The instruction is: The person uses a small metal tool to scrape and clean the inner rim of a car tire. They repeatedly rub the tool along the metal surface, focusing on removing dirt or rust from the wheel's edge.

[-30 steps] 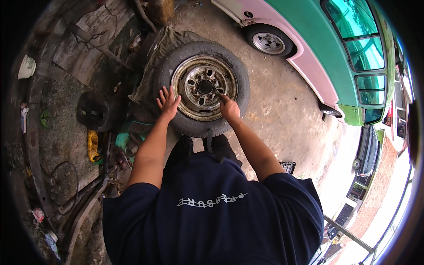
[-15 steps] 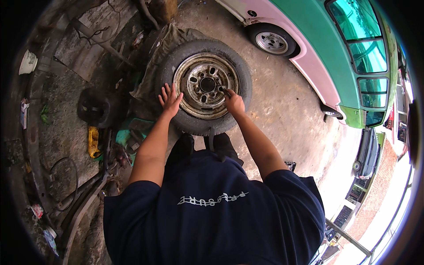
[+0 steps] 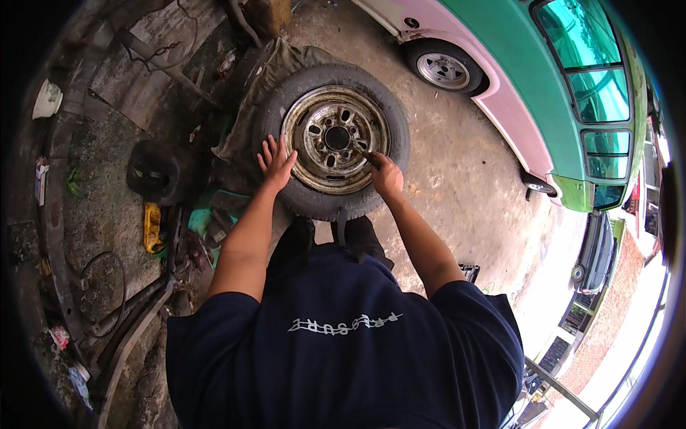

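A worn tyre on a rusty steel rim lies flat on the concrete floor, just beyond the person's feet and in the middle of the view. The left hand rests palm down with its fingers spread and released, on the tyre's near-left sidewall where rubber meets rim. The right hand sits on the near-right edge of the rim, fingers curled tight around what looks like a thin dark tool; it is too small and shadowed to tell what kind. A grey cloth is bunched under the far-left side of the tyre. To the left, on the dirty ground, lie a small black tyre, a yellow object and a green piece. On the far right stands a green and pink vehicle, one of its wheels well apart from the tyre being handled.
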The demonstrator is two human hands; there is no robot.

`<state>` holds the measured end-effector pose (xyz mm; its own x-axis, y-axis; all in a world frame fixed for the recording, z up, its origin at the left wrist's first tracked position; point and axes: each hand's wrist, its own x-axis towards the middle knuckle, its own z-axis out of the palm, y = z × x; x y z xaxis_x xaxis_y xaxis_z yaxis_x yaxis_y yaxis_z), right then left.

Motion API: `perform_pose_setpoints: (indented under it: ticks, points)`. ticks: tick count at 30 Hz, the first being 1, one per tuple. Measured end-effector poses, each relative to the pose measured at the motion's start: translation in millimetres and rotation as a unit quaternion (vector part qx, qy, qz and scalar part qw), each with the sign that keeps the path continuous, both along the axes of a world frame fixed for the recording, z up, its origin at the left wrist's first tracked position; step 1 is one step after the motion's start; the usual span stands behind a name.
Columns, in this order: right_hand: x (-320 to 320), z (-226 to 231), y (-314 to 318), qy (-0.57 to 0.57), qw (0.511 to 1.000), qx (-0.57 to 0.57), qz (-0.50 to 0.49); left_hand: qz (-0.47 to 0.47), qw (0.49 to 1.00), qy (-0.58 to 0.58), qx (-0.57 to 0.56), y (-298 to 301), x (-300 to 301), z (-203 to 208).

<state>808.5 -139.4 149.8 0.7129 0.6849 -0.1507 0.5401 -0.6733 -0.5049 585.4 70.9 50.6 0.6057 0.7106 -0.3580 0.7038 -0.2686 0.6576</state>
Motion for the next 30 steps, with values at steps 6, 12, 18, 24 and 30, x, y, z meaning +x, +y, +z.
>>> perform_pose_setpoints:
  ticks: [6, 12, 18, 24, 30]
  points:
    - [21.0, -8.0, 16.4, -0.023, 0.997, -0.063, -0.025, -0.006, 1.000, 0.021, 0.000, 1.3, 0.9, 1.5]
    - [0.9, 0.7, 6.4, -0.037, 0.992, -0.116, 0.038, -0.006, 1.000, 0.015, -0.006, 1.1, 0.2, 2.4]
    - [-8.9, 11.5, -1.1, -0.032, 0.992, -0.104, 0.061, -0.004, 1.000, 0.014, -0.003, 1.6, 1.0, 2.3]
    - [8.4, -0.1, 15.3, -0.048, 0.995, -0.080, 0.025, -0.002, 1.000, 0.010, -0.001, 0.9, 0.1, 1.1]
    - [-1.0, -8.9, 6.3, -0.028, 0.981, -0.172, 0.084, -0.002, 1.000, 0.018, 0.007, -0.4, -0.4, 0.9]
